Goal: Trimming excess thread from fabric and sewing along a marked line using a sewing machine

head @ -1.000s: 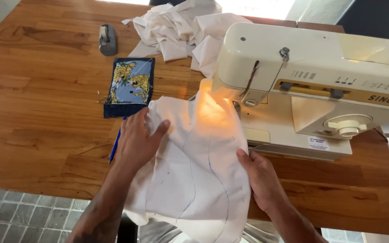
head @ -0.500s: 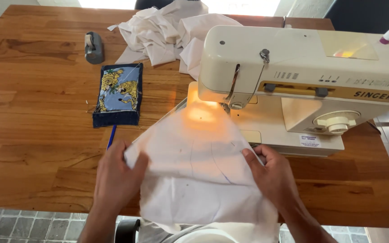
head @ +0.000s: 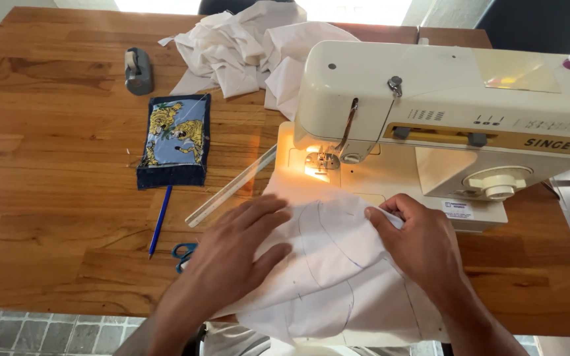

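A wooden tabletop (head: pixel 47 151) is seen from above, and most of its right half is taken up by a cream sewing machine (head: pixel 443 112), whose lamp is lit over the needle plate. Behind the machine, at the far edge, a heap of white cloth pieces (head: pixel 245 46) is piled.

In front of the machine a white fabric piece (head: pixel 331 264), marked with curved pen lines, is spread over the near edge of the tabletop, its far tip lying just short of the presser foot. It is held down on both sides. The left hand (head: pixel 232 254) is laid flat on the fabric's left part, fingers apart and stretched out toward the machine, nothing being enclosed in its grip. The right hand (head: pixel 423 244) is set on the fabric's right edge, just before the machine's base; its grip is pinched together on a fold of the fabric between thumb and fingertips.

To the left, a dark blue pouch (head: pixel 174 140) with a yellow animal print is laid flat. A clear ruler (head: pixel 232 186) is placed slantwise between pouch and machine, and a blue pen (head: pixel 160 219) lies below the pouch. Blue-handled scissors (head: pixel 183 254) are partly hidden by the left wrist. A small grey device (head: pixel 138 69) stands near the far left.
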